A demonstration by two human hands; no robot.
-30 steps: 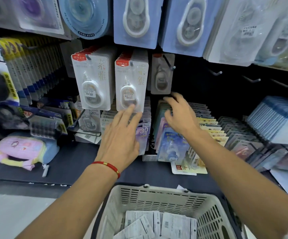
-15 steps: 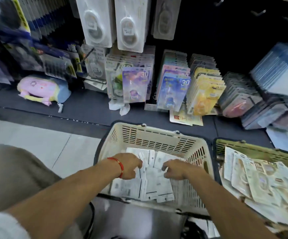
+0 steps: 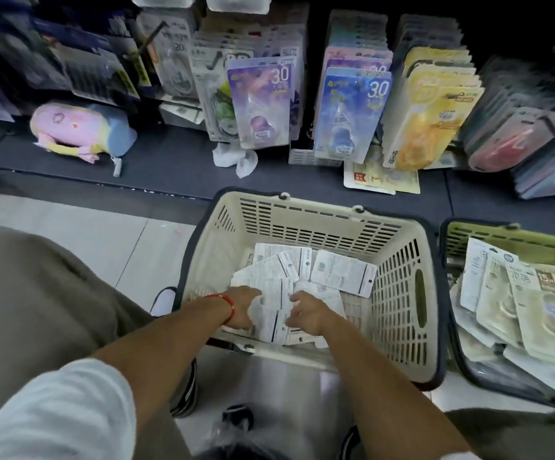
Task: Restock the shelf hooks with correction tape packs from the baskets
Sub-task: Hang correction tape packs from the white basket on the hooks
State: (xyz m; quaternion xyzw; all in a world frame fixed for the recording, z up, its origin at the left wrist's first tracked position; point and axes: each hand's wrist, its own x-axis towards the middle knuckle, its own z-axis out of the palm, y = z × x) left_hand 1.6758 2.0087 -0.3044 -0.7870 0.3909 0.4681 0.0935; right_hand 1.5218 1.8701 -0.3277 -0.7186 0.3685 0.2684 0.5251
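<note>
- Cream basket: slotted walls, dark rim, on the pale floor just in front of the dark shelf base; far end of its floor bare, right wall unobstructed.
- Correction tape packs: white card backs up, loose overlapping heap in the near-left half of the cream basket.
- Left hand: red cord at the wrist, fingers down on the heap by the near-left wall; whether it grips a pack I cannot tell.
- Right hand: just beside the left, fingers curled onto the packs; grip unclear.
- Green basket: to the right of the cream one, rims close, piled with larger blister packs.
- Hanging packs: 3 coloured rows above the shelf base, front ones marked 30.
- Pastel pouch: on the shelf base, well left.
</note>
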